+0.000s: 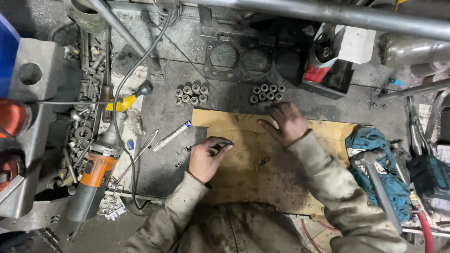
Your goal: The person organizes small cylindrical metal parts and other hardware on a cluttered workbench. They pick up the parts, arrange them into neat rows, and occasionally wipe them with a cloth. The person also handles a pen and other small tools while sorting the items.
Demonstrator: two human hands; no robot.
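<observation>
My left hand (207, 158) rests on the left edge of a brown cardboard sheet (263, 163) spread on the grimy metal surface (175, 120), its grip closed around a small dark metal part (222, 142) pinched between thumb and fingertips. My right hand (286, 123) lies at about one o'clock from it, palm down and fingers spread flat on the top edge of the cardboard, its grip released and holding nothing. At twelve o'clock, just beyond the cardboard, stand two clusters of short metal cylinders (191, 94), the second cluster (267, 92) just above my right hand. At nine o'clock from my left hand lies a silver pen-like tool (171, 136), and farther out an orange angle grinder (96, 174) with its cable. At three o'clock a hammer (377, 181) rests on a teal rag (369, 141).
</observation>
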